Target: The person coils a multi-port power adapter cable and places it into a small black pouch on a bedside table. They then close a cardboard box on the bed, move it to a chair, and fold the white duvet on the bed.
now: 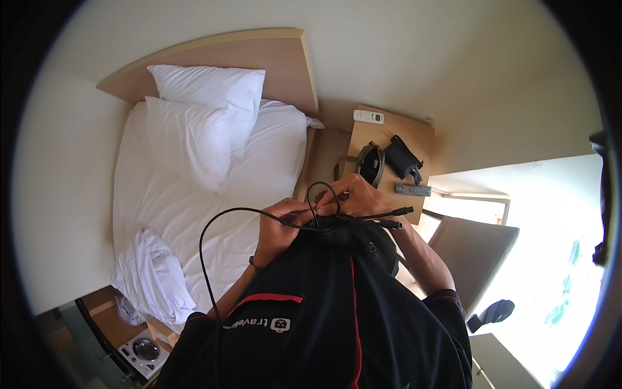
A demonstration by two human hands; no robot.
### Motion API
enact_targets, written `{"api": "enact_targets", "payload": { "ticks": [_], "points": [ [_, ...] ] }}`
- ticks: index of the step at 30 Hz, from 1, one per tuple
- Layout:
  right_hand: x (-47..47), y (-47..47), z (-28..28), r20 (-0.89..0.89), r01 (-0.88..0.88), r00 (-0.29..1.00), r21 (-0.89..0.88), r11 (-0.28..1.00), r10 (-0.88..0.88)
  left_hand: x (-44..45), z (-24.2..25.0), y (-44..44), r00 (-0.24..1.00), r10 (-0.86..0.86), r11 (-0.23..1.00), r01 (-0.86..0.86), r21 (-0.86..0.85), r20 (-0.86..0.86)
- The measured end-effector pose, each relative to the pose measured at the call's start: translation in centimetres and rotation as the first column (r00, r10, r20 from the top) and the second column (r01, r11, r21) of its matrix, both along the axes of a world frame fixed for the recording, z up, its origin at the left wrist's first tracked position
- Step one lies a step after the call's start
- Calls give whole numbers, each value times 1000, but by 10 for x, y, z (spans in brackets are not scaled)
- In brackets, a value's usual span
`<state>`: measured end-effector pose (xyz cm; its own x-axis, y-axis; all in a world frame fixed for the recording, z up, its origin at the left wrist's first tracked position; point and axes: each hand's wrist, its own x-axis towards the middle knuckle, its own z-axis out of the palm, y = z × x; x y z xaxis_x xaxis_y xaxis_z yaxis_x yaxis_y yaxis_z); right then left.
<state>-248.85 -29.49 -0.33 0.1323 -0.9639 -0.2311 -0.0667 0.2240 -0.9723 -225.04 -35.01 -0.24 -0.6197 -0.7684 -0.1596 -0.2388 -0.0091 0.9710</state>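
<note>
Both hands meet at the front of my dark shirt, their fingertips close together on a thin black cable [324, 184] that forms a small loop between them. My left hand [279, 221] pinches the cable with thumb and forefinger; a dark band is on that wrist. My right hand [362, 197] is bent over the same spot, its fingertips against the cable. Two cable ends with black connectors [402, 211] stick out below the right hand. From the left hand a longer stretch of cable arcs out and runs down over the shirt. What exactly the fingertips press on is too small to tell.
A bed with white pillows [194, 141] and a crumpled white cloth [153, 277] lies at the left. On the wooden table [393, 129] are a white remote control [368, 116], an open bag [371, 163], a black pouch [402, 158] and a dark remote control [413, 189]. A chair [469, 253] stands at the right.
</note>
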Motion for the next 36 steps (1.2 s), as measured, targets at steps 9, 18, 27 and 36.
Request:
{"api": "enact_targets", "payload": {
  "ticks": [9,18,27,36],
  "points": [
    [-4,43,6,-61,-203,977,-5,979,202,-2,18,83,982,149,982,-134,-129,114],
    [4,82,-33,626,-561,708,218,798,327,36,-7,193,963,268,939,-256,231,-22],
    [57,139,-29,435,-714,610,-60,698,662,68,0,286,882,450,890,-429,154,-141],
    [150,202,-25,139,-649,749,-47,759,648,144,-13,351,837,532,838,-499,223,-127]
  ]
}}
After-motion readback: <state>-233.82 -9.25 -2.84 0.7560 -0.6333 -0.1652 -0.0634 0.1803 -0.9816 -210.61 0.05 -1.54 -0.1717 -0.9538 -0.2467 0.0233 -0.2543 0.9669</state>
